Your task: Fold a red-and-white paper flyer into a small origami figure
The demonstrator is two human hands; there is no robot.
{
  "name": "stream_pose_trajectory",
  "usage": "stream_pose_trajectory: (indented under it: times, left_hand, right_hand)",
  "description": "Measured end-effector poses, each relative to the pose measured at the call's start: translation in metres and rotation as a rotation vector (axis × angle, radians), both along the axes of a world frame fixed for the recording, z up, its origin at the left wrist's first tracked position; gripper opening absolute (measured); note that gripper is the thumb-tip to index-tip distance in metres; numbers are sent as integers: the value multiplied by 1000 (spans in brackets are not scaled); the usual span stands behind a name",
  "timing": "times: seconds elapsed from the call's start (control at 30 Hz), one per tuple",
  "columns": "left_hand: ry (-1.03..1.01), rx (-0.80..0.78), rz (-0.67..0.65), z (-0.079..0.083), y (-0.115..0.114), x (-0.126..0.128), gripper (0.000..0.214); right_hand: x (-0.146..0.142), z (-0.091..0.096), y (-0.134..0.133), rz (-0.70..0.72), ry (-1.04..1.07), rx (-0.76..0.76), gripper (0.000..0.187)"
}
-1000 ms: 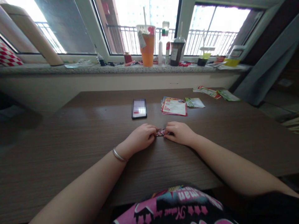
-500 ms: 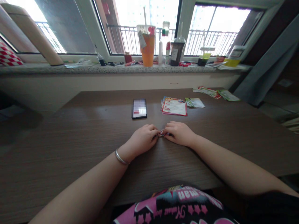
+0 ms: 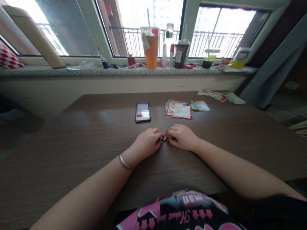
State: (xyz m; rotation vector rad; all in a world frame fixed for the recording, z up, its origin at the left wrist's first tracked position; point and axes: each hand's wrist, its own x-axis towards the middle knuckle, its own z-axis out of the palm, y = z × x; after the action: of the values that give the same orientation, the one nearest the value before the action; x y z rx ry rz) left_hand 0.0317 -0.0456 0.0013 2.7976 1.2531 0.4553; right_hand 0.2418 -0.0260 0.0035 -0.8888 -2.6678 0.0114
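Both my hands rest on the brown wooden table [image 3: 100,143], fingertips nearly meeting. Between them is a small, shiny, multicoloured crumpled piece [image 3: 164,137], mostly covered by the fingers; its exact kind is too small to tell. My left hand [image 3: 149,141], with a silver bangle [image 3: 125,162] on its wrist, pinches one end of it. My right hand [image 3: 181,136] is closed on the other end. Beyond the left hand lies a phone [image 3: 143,112] with a lit, blurred screen. Past the right hand sits a stack of printed cards [image 3: 179,109].
Green-and-white packets [image 3: 200,105] lie beside the cards, with more leaflets [image 3: 214,95] at the far right edge. On the stone windowsill [image 3: 81,72] stand an orange drink cup [image 3: 151,49], a dark drink cup [image 3: 181,54], a bottle [image 3: 168,48] and a leaning cardboard tube [image 3: 35,38].
My right hand has shifted slightly left, closer to my left hand, so less of the small piece shows between them. The cards and phone have stayed where they were.
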Motion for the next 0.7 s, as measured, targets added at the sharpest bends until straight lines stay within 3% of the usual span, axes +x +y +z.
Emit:
stream_pose_trajectory:
  times: [0.7]
  left_hand:
    - [-136,-70,33,-6,10,0,17]
  right_hand:
    - [-11,-3,1,-177,169,-179,7]
